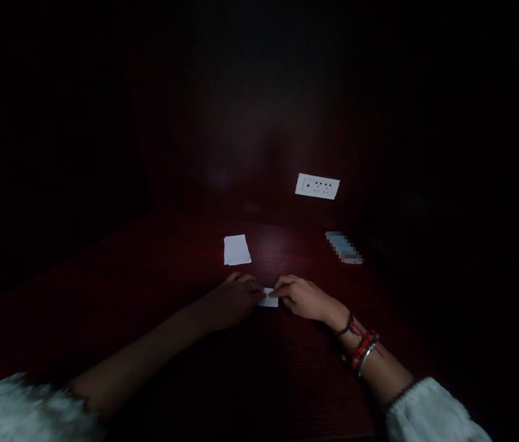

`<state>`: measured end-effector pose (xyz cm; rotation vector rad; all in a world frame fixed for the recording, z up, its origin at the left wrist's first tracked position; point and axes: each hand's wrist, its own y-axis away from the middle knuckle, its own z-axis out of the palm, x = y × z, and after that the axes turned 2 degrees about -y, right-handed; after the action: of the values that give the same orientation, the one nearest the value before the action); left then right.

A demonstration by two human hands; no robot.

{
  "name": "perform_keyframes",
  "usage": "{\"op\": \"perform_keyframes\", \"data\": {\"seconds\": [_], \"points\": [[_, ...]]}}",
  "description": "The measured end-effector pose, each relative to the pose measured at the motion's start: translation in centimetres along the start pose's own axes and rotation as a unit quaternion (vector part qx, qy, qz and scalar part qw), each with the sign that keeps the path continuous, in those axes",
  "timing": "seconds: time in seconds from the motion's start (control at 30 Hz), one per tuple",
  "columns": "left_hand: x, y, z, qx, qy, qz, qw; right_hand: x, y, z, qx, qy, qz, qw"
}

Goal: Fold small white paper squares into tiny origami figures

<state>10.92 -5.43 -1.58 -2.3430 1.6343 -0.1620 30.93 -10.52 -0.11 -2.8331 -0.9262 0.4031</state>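
Note:
A small white folded paper (269,299) lies on the dark red table (158,288), pressed between both hands. My left hand (230,299) has its fingers curled onto the paper's left edge. From the right, my right hand (303,297) pinches the other edge, its wrist wearing red threads and a metal bangle. A second white paper sheet (236,250) lies flat just beyond the hands.
A white socket plate (317,186) sits on the dark wall behind the table. A blurred phone-like object (344,247) lies at the right of the table. The scene is very dark; the table's edges fade into shadow.

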Motion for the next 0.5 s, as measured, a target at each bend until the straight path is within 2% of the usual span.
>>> {"op": "perform_keyframes", "data": {"seconds": [0.2,0.5], "points": [[-0.56,0.37,0.24,0.005,-0.008,0.012,1.000,0.24,0.30,-0.35,-0.001,-0.058,-0.039,0.998],[-0.09,0.68,-0.55,-0.019,-0.046,0.008,0.999,0.07,0.23,-0.64,-0.033,-0.013,-0.045,0.998]]}}
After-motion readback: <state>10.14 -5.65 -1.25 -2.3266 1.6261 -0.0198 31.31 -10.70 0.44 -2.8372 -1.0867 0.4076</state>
